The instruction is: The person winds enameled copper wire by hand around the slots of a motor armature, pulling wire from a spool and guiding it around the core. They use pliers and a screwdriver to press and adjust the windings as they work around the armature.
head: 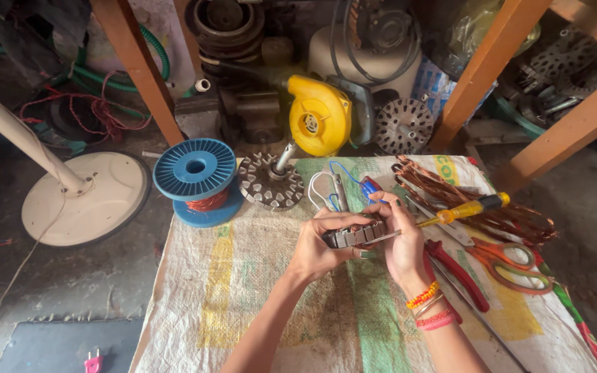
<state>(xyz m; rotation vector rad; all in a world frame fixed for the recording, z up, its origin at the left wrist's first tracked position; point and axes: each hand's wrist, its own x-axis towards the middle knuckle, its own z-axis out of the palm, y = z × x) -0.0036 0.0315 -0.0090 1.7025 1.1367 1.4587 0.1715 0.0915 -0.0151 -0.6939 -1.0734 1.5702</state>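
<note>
Stator core (356,235) clasped between fingers (340,219) of both hands.

arms: bare, no sleeves | right wrist (428,307): orange-yellow beads, red thread bands, perhaps a thin bangle

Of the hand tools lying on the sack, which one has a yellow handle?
The screwdriver, lying by the copper wire coils. The pliers have red handles and the scissors orange ones.
</note>
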